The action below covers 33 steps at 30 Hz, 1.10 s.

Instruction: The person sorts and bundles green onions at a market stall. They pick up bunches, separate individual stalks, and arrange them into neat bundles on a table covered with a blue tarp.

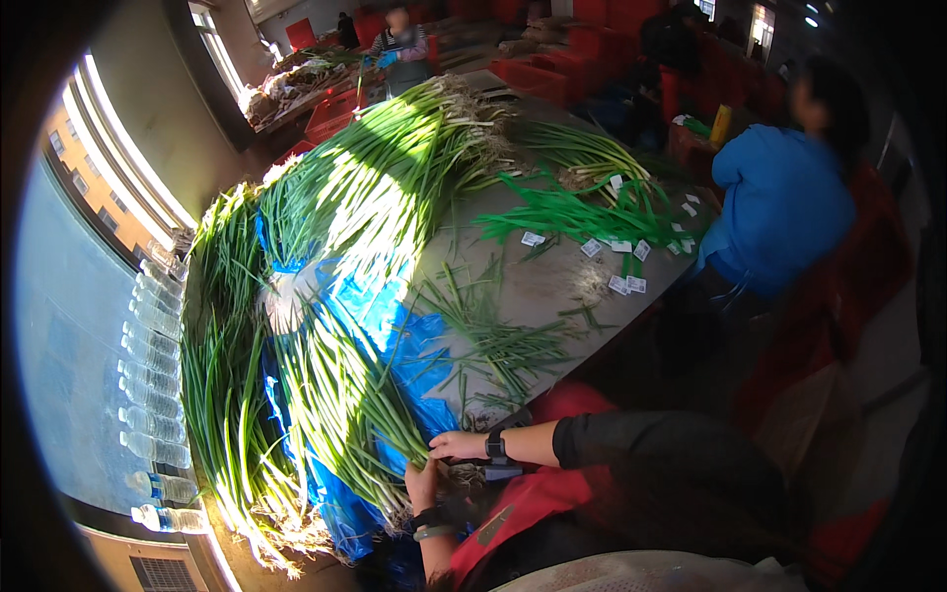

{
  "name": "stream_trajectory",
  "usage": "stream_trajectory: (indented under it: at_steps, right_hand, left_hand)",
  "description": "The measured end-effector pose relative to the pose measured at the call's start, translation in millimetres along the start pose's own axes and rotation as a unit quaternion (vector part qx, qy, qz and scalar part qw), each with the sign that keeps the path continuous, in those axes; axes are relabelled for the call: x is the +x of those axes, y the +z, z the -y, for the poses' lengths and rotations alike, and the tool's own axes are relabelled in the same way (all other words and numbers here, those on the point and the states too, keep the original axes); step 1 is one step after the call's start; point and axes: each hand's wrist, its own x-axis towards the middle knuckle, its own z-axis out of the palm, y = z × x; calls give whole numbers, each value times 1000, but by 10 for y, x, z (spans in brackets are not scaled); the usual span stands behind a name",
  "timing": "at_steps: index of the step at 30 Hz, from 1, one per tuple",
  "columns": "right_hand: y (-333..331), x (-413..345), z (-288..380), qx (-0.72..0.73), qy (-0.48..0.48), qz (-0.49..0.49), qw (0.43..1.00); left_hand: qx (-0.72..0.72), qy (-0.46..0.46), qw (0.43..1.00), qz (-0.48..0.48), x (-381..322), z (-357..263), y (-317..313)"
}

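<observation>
At the near edge of the table, my left hand (422,485) is closed around the lower stalks of some green onions. My right hand (457,445) meets it there, its fingertips pinched on the same stalks; the exact grip is partly hidden. Root ends (467,473) show just below my right hand. Beside my left hand spreads a pile of green onions (333,392), roots towards me, on blue plastic sheeting (425,355). More green onions (229,355) lie along the window side. A large heap of green onions (385,163) rises farther back.
Loose cut leaves (503,340) litter the metal table (547,281). Green tie strips (577,211) with white printed tags (618,285) lie at the right. Several water bottles (152,396) line the windowsill. A person in blue (784,207) sits at right; another with blue gloves (403,52) stands behind the heap.
</observation>
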Motion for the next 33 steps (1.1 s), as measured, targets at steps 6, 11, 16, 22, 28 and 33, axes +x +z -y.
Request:
stream_trajectory:
  at_steps: [6,11,16,22,28,33]
  right_hand:
    - [-18,-20,-51,-91,17,-50,994]
    - [0,-134,42,-57,105,-40,992]
    - [64,-130,51,-72,95,-49,992]
    - [178,-76,-41,1,48,-22,999]
    - [225,-238,101,54,61,-32,996]
    - [188,-204,174,65,69,-6,995]
  left_hand:
    - [-28,42,995,87,-229,-200,29]
    - [-26,101,988,117,-420,-280,-22]
    - [-229,-39,958,169,-507,-269,-180]
    - [-306,-49,942,125,-629,-221,-211]
    - [-239,33,966,94,-598,-158,-230]
    - [-269,50,958,81,-568,-137,-309]
